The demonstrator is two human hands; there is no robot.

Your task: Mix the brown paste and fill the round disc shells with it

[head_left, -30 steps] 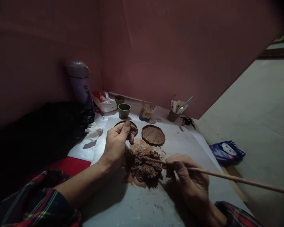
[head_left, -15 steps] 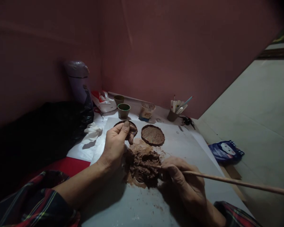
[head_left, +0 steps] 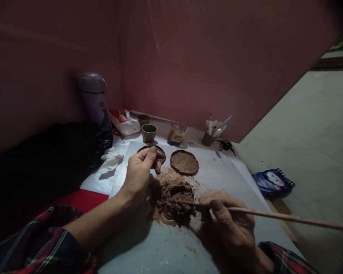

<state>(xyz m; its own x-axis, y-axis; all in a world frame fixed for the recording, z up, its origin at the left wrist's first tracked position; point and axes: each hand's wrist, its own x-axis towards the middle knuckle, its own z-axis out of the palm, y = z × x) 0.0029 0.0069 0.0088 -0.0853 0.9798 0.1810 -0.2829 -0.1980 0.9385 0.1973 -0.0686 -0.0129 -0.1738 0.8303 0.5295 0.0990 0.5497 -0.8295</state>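
right hand has slid back slightly, fingers clenched on the stick; left hand pinches clay.

Single head-worn view, looking forward and down, close over the table

Clay heap mid counter; 2 discs just behind it, cups further back, glove left, packet right.

Your right hand grips a long thin wooden stick, its tip in the brown wet clay heap at frame centre; your left hand rests beside it.
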